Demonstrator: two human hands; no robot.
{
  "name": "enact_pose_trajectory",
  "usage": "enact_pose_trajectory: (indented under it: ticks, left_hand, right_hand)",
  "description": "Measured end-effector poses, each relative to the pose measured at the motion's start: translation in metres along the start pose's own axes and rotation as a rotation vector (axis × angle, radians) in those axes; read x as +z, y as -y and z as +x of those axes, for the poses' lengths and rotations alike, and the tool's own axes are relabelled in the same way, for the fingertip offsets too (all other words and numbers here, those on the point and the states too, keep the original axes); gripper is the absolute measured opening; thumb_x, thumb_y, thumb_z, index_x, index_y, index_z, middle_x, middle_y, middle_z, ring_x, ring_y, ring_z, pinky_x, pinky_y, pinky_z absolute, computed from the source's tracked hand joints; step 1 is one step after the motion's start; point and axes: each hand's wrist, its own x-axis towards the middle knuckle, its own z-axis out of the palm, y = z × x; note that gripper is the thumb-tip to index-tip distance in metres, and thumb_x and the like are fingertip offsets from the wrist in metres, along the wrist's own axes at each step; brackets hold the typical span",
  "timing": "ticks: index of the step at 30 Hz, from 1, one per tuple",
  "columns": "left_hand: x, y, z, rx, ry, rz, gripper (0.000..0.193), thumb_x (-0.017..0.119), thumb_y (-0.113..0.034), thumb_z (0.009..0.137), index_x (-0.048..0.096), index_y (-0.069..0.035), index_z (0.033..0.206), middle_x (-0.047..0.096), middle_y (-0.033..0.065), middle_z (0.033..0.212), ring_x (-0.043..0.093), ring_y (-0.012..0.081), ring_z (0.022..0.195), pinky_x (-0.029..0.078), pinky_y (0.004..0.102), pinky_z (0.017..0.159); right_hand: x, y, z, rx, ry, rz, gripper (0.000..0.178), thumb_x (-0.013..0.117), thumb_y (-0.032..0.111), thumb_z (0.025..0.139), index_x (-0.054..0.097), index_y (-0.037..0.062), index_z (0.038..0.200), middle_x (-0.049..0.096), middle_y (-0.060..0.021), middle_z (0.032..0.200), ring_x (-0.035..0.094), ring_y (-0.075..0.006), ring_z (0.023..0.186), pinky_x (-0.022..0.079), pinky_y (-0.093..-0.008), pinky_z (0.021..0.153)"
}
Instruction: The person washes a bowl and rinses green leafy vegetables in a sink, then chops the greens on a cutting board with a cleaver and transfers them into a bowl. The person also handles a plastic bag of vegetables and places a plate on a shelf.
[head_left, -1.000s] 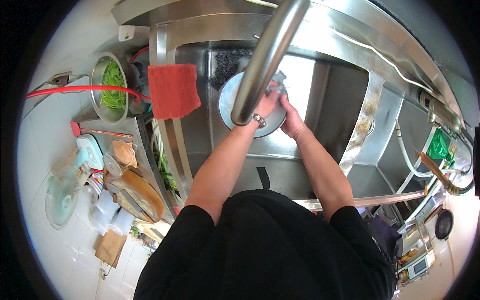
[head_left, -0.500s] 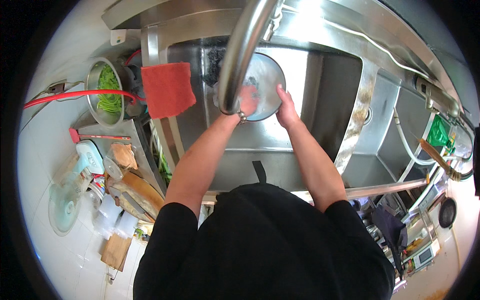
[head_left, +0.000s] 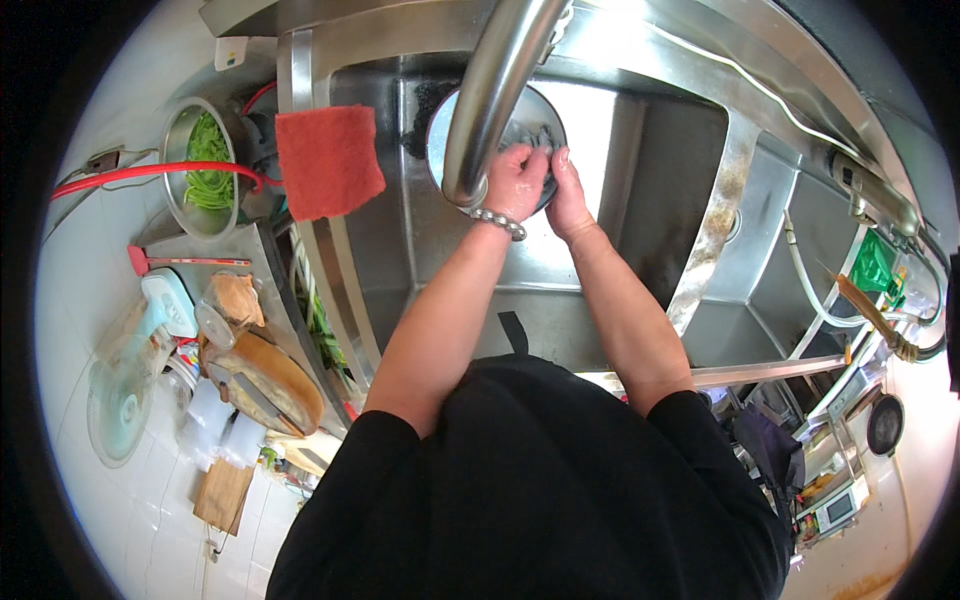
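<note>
A round, pale bowl (head_left: 442, 160) with a dark rim is held over the sink (head_left: 460, 262), partly hidden behind the faucet (head_left: 500, 95). A wet, crumpled grey cloth (head_left: 540, 138) lies inside it at the right. My left hand (head_left: 519, 184), with a beaded bracelet at the wrist, is closed on this cloth within the bowl. My right hand (head_left: 570, 200) grips the bowl's lower right rim, its thumb close to the cloth and its other fingers mostly hidden.
A red cloth (head_left: 330, 162) hangs over the sink's left edge. Left of it stands a metal pot (head_left: 185, 195) of green vegetables, with a red hose (head_left: 150, 184) across it. A knife rests on a round chopping board (head_left: 300, 390). A second basin (head_left: 755, 260) adjoins at right.
My left hand, earlier spread inside the bowl, has moved right and closed on the grey cloth, close to my right hand. The view has shifted slightly.
</note>
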Motion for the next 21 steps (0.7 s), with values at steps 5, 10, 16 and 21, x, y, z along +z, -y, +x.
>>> enact_pose_trajectory:
  ticks: [5, 10, 16, 21]
  left_hand:
    - [-0.048, -0.001, 0.010, 0.552, 0.072, 0.686, 0.034, 0.078, -0.016, 0.080, 0.068, -0.012, 0.112, 0.059, 0.0139, 0.120, 0.055, 0.0392, 0.118, 0.047, 0.0447, 0.100]
    - [-0.097, -0.040, 0.017, 0.708, 0.318, 1.156, 0.064, 0.073, -0.015, 0.083, 0.055, -0.024, 0.144, 0.030, 0.0166, 0.161, 0.026, 0.0425, 0.149, 0.033, 0.0516, 0.119]
    - [-0.090, 0.026, 0.000, 0.311, 0.473, 0.917, 0.067, 0.062, -0.021, 0.091, 0.043, -0.016, 0.155, 0.020, 0.0261, 0.165, 0.015, 0.0465, 0.153, 0.026, 0.0519, 0.122]
    - [-0.030, 0.029, -0.024, 0.162, 0.487, 0.280, 0.086, 0.058, -0.013, 0.086, 0.017, -0.002, 0.161, 0.017, 0.0296, 0.166, 0.005, 0.0446, 0.156, 0.010, 0.0452, 0.127]
  right_hand:
    - [0.010, 0.021, -0.006, 0.023, 0.010, 0.029, 0.079, 0.047, 0.066, 0.100, 0.046, 0.0016, 0.146, 0.056, -0.0110, 0.138, 0.053, -0.0216, 0.124, 0.041, -0.0361, 0.108]
    - [0.010, 0.050, -0.009, 0.179, 0.098, -0.006, 0.083, 0.048, 0.067, 0.100, 0.043, 0.0007, 0.149, 0.056, -0.0148, 0.141, 0.053, -0.0244, 0.128, 0.041, -0.0379, 0.110]
    - [0.018, 0.028, 0.007, 0.119, -0.008, -0.031, 0.081, 0.049, 0.064, 0.101, 0.042, 0.0002, 0.150, 0.055, -0.0149, 0.143, 0.050, -0.0259, 0.131, 0.039, -0.0394, 0.112]
    - [0.015, -0.001, -0.002, 0.158, -0.100, -0.008, 0.078, 0.047, 0.062, 0.103, 0.043, 0.0016, 0.151, 0.052, -0.0142, 0.145, 0.049, -0.0268, 0.131, 0.037, -0.0397, 0.113]
